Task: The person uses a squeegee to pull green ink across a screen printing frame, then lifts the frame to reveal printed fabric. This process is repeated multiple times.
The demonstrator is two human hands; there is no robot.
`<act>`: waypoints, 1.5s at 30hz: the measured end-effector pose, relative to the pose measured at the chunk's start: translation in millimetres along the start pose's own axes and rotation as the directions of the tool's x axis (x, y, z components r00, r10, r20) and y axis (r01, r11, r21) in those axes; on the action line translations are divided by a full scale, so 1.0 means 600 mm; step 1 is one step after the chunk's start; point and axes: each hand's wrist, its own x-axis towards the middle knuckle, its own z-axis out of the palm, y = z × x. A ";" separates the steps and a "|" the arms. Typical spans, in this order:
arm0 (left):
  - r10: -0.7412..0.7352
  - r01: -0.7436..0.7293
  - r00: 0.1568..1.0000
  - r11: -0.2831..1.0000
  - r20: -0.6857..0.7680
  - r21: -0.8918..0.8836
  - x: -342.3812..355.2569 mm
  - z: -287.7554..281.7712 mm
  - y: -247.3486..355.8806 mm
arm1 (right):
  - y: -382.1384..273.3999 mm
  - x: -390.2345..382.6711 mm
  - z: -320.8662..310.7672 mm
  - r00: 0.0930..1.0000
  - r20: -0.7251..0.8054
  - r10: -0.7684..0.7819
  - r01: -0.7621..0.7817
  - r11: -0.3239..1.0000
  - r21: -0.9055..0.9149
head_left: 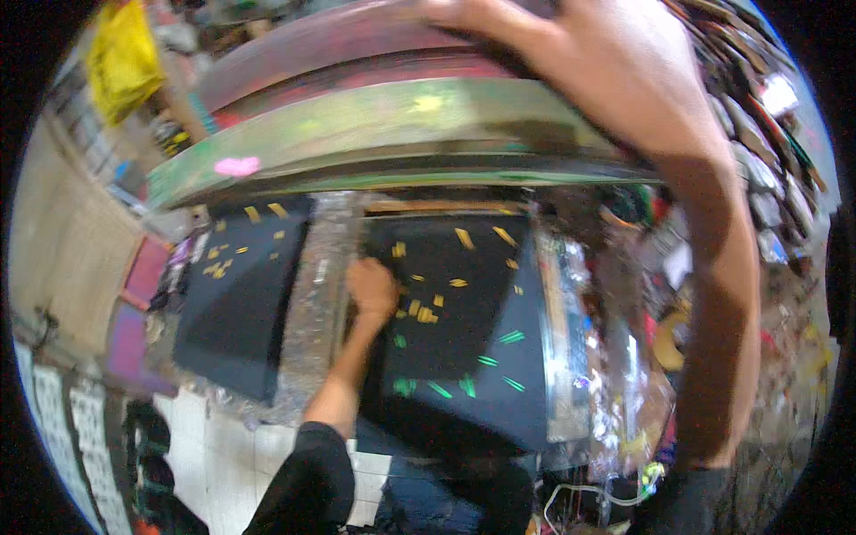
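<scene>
My right hand (pixel 580 36) reaches up to the top of the view and grips the raised paint-stained printing frame (pixel 357 120). Its thumb side lies along the frame's reddish upper part; the remaining fingers are mostly out of sight. Below the frame lies a black fabric panel (pixel 486 334) with short yellow marks on its far half and green marks nearer me. At this panel's left edge, my left hand (pixel 373 287) is curled and slightly blurred, its fingertips hidden. A second black panel (pixel 236 312), with yellow marks only, lies to the left.
A stained, shiny strip of table (pixel 321 285) runs between the panels. Plastic film and clutter (pixel 624 374) crowd the right side, with a white cord (pixel 580 489) near the bottom. Stacked items (pixel 758 134) fill the far right. A yellow bag (pixel 125 58) hangs at the far left.
</scene>
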 end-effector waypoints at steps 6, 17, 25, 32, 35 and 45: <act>0.069 0.057 0.992 0.480 0.103 -0.875 -0.014 -0.098 -0.087 | 0.036 0.071 0.004 0.949 0.110 0.296 -0.286 0.953 -0.098; -0.992 -0.211 0.026 0.115 -0.123 -0.971 -0.240 -0.306 -0.806 | 0.097 0.129 0.059 0.943 0.091 0.319 -0.313 0.947 -0.078; -0.896 -0.479 0.356 -0.420 0.266 -0.771 -0.165 -0.162 -0.741 | 0.087 0.108 0.056 0.952 0.019 0.305 -0.304 0.952 -0.031; -0.277 0.108 0.927 0.844 -0.254 -0.526 -0.093 -0.193 -0.432 | 0.053 0.112 0.027 0.956 -0.020 0.292 -0.293 0.951 -0.103; -0.045 0.009 0.958 0.992 -0.285 -0.127 -0.065 -0.188 -0.378 | 0.042 0.115 0.024 0.957 -0.005 0.289 -0.288 0.951 -0.113; -0.084 0.089 0.996 0.987 -0.040 0.135 -0.011 -0.145 -0.374 | 0.050 0.125 0.018 0.973 0.071 0.219 -0.214 0.975 -0.066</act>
